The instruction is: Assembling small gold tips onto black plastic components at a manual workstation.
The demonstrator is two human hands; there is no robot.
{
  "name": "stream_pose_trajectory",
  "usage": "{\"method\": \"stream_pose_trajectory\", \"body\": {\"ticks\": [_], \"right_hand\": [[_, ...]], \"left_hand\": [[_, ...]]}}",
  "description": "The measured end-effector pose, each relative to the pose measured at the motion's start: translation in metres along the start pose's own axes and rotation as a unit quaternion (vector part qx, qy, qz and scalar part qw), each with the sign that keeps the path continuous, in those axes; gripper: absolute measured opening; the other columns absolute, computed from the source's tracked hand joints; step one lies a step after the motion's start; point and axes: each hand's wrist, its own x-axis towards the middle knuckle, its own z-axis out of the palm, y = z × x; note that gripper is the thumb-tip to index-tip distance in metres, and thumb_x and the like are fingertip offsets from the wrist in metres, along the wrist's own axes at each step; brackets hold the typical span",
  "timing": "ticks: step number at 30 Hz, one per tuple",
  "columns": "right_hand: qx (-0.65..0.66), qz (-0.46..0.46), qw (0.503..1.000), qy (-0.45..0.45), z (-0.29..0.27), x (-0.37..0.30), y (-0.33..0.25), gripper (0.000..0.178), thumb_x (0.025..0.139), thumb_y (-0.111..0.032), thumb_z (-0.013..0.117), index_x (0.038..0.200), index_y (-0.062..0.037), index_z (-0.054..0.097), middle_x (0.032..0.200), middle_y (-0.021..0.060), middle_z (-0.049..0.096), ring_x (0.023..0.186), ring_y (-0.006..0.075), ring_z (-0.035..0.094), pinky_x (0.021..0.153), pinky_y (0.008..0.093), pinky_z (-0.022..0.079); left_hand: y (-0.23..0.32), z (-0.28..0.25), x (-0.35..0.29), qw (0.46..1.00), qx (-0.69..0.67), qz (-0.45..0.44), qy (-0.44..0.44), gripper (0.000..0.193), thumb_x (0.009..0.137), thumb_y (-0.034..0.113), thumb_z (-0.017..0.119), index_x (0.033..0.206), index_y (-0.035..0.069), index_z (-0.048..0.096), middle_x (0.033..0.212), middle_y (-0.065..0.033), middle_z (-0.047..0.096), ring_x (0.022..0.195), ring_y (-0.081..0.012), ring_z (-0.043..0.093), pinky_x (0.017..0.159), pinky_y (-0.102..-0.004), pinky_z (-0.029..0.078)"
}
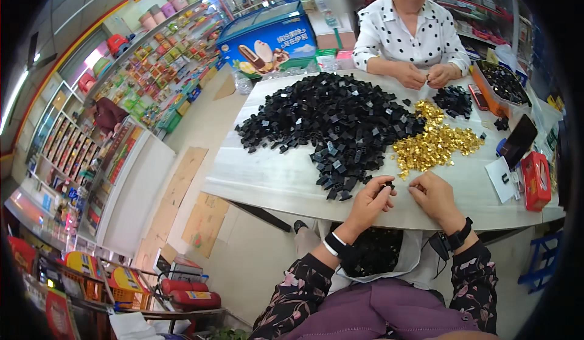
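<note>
Over the near edge of the table, my left hand (365, 207) is closed with a small black plastic piece (387, 186) between thumb and fingers. A little to its right, my right hand (436, 197) is pinched, its fingertips together; whatever they hold is too small to make out. Just beyond my hands lies a pile of small shiny gold pieces (435, 145). A large heap of black plastic pieces (340, 115) spreads over the middle and left of the table. Below the table edge, an open white bag (410, 258) at my lap holds more dark pieces.
Across the white table (274, 178) a person in a dotted shirt (407, 32) works with both hands near a small black pile (453, 101). To the right stand an orange bin (499, 105), a phone on a stand (519, 139) and a red box (536, 182).
</note>
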Motion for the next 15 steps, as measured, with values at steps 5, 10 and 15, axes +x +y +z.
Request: {"method": "stream_pose_trajectory", "body": {"ticks": [5, 10, 15], "right_hand": [[0.038, 0.074, 0.997, -0.005, -0.006, -0.001, -0.009, 0.012, 0.076, -0.017, 0.069, 0.081, -0.0065, 0.065, 0.076, 0.008, 0.06, 0.065, 0.0223, 0.061, 0.059, 0.0322, 0.048], [-0.006, 0.011, 1.0, 0.017, 0.003, -0.002, 0.0, 0.012, 0.076, -0.015, 0.068, 0.084, -0.0063, 0.066, 0.076, 0.0083, 0.06, 0.064, 0.0223, 0.06, 0.058, 0.0319, 0.048], [0.019, 0.031, 0.999, 0.017, -0.002, -0.003, -0.007, 0.011, 0.077, -0.014, 0.066, 0.086, -0.007, 0.067, 0.077, 0.0087, 0.06, 0.067, 0.0233, 0.06, 0.06, 0.0328, 0.048]], "left_hand": [[0.0, -0.004, 0.001, 0.998, -0.059, -0.017, 0.007, 0.028, 0.096, 0.012, 0.047, 0.122, 0.003, 0.049, 0.099, -0.0077, 0.061, 0.076, -0.0088, 0.059, 0.065, -0.0221, 0.049], [-0.007, -0.005, 0.003, 0.999, -0.05, 0.007, -0.003, 0.027, 0.096, 0.011, 0.047, 0.121, 0.001, 0.05, 0.103, -0.0088, 0.061, 0.084, -0.0124, 0.061, 0.072, -0.025, 0.051], [-0.007, -0.003, 0.003, 0.999, -0.047, 0.017, -0.011, 0.028, 0.095, 0.011, 0.047, 0.121, 0.0, 0.051, 0.106, -0.0094, 0.061, 0.09, -0.0148, 0.062, 0.077, -0.0265, 0.051]]}}
